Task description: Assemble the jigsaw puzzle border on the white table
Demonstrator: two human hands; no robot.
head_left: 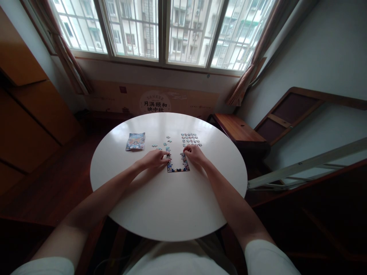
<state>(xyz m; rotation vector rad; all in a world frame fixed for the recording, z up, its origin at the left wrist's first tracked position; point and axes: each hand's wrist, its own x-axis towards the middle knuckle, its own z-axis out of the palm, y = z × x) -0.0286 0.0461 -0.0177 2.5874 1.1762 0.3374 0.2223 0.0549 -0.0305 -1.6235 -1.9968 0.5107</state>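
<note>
A partly joined jigsaw puzzle (178,170) lies on the white round table, its pieces forming a U-shaped border with a bare middle. At its left side rests my left hand (155,159), thumb and forefinger apart and touching the edge pieces. My right hand (195,154) is at the top of the right side, fingertips pinched on what looks like a puzzle piece, mostly hidden by the fingers. Loose pieces (165,144) are scattered beyond my left hand. Past my right hand, more loose pieces (189,135) are laid out in rows.
A creased picture sheet (135,141) lies on the left of the round table (172,206). A wooden stool or bench (237,128) stands beyond the table at the right. Barred windows (134,30) and a printed banner (183,100) are at the back.
</note>
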